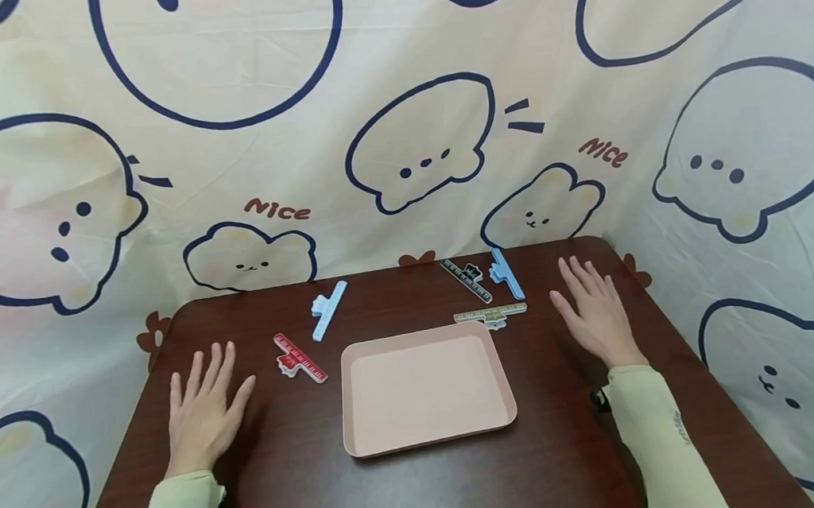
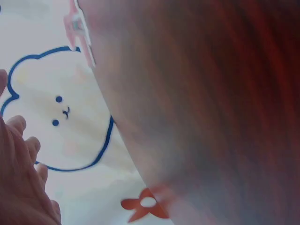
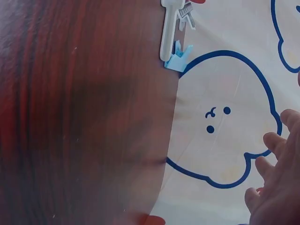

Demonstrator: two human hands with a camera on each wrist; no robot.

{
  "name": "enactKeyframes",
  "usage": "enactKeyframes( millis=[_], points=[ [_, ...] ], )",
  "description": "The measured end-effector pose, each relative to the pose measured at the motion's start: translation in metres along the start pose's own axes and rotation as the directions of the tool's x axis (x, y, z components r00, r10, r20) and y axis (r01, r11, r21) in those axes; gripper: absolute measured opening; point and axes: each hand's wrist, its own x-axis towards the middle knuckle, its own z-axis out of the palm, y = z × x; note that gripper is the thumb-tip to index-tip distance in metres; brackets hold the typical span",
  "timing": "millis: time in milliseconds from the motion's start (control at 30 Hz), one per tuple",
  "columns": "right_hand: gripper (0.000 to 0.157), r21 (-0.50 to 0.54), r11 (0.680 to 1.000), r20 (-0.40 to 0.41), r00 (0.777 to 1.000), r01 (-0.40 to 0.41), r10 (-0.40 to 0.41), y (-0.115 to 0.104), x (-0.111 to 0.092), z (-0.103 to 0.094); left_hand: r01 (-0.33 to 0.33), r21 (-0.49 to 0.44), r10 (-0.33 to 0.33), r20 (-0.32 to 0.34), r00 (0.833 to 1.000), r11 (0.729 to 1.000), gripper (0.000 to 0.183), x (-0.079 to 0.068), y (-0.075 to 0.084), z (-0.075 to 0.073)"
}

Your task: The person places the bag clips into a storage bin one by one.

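My left hand (image 1: pixel 204 409) is over the left side of the table, fingers straight and spread, holding nothing. Nearest to it lies a red ruler clip (image 1: pixel 300 359), with a light blue clip (image 1: pixel 329 311) behind that. On the far right side, my right hand (image 1: pixel 599 319) is likewise spread and holds nothing. To its left lie a blue clip (image 1: pixel 506 275), a black ruler clip (image 1: pixel 466 281) and a gold ruler clip (image 1: pixel 491 313). Both wrist views catch part of a hand, the left (image 2: pixel 23 178) and the right (image 3: pixel 279 173), with fingers extended.
A shallow pink tray (image 1: pixel 432 441) sits mid-table, its back right edge close by the gold clip. The dark brown wooden table (image 1: pixel 454 493) meets a cartoon-printed cloth (image 1: pixel 404 39) at the back and sides.
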Motion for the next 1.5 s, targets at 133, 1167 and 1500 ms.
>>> enactKeyframes(
  millis=[133, 1167, 1500],
  points=[
    [0.072, -0.013, 1.0, 0.021, 1.0, -0.003, 0.004, -0.005, 0.011, 0.005, -0.037, -0.031, 0.037, -0.006, 0.999, 0.999, 0.076, 0.004, 0.016, 0.002],
    [0.061, -0.097, 0.995, 0.381, 0.923, -0.005, 0.042, -0.047, 0.118, 0.069, -0.077, -0.296, 0.204, 0.424, 0.883, 0.952, 0.094, 0.0, 0.141, 0.05],
    [0.051, -0.15, 0.989, 0.39, 0.92, 0.012, 0.048, -0.043, 0.132, 0.089, -0.035, -0.363, 0.21, 0.457, 0.864, 0.931, 0.099, 0.001, 0.14, 0.055]
  ],
)
